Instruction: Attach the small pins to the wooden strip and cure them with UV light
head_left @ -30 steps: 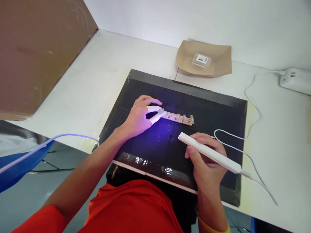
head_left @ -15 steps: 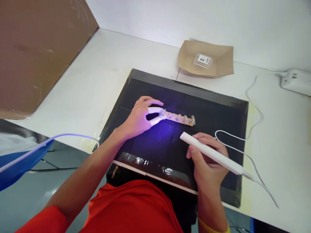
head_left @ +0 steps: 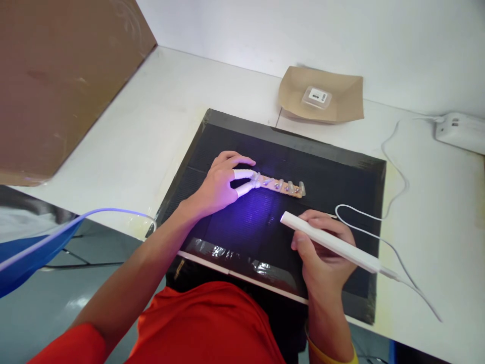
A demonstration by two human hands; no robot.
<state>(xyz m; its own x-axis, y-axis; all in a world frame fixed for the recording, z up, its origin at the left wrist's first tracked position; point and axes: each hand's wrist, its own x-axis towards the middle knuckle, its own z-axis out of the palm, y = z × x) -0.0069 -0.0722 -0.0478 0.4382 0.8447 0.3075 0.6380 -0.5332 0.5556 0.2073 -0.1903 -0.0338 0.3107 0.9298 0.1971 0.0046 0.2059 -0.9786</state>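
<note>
My left hand (head_left: 223, 182) reaches over the black mat (head_left: 227, 232), white covers on its thumb and index finger. Those two fingertips are closed at the left end of a narrow pinkish strip (head_left: 282, 186). Upright translucent pieces, resembling nail tips, and small shiny bits line this strip. My fingertips partly hide the piece at that end. In my right hand (head_left: 326, 247) is a white wand-shaped UV lamp (head_left: 329, 240), gripped like a pen. Its tip points up and left, apart from the strip. Violet light falls on my left fingers and the mat between the hands.
A brown paper tray (head_left: 346, 96) behind the mat holds a clear labelled box (head_left: 317, 97). At the far right sits a white power strip (head_left: 456, 130). A white cable (head_left: 405, 184) runs over the table, and a brown board (head_left: 64, 86) stands at left.
The lamp's tip has dipped slightly toward me. My left hand keeps its pinch at the strip's end, and the whole view has shifted a little.
</note>
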